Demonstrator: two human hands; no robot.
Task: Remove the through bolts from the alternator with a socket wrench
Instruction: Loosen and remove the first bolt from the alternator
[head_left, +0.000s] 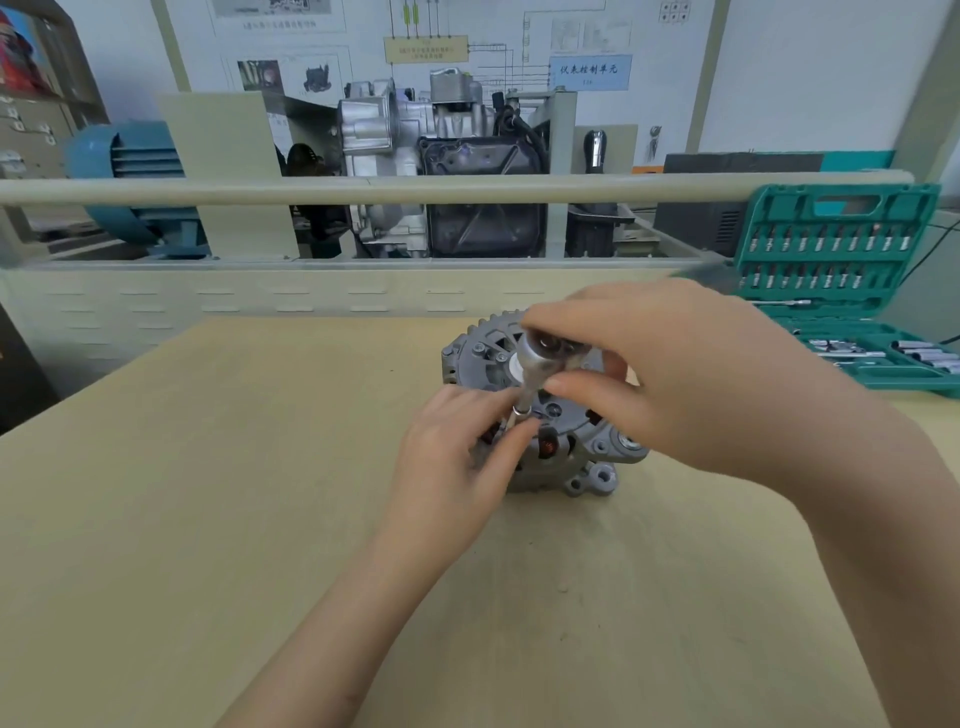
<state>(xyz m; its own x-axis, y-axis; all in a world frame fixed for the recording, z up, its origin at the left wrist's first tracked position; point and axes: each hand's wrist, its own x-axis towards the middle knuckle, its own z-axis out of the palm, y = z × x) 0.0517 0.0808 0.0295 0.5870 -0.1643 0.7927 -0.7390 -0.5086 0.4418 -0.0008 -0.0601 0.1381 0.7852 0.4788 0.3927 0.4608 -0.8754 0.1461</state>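
1. Sitting near the middle of the tan worktop (208, 493), the grey alternator (582, 447) lies with one flat end turned upward, copper windings showing through its vents.
2. The right hand (665, 374) curls round the head of the socket wrench (540, 356) from above, thumb against its near side; this grip is closed on the tool (the handle is hidden under the palm).
3. The wrench's slim socket (523, 402) points down onto the alternator's upper face.
4. The left hand (457, 457) pinches the socket's lower end between thumb and fingertips, its grip closed there.
5. An open green tool case (841, 291) stands at the worktop's far right edge, its lid upright.
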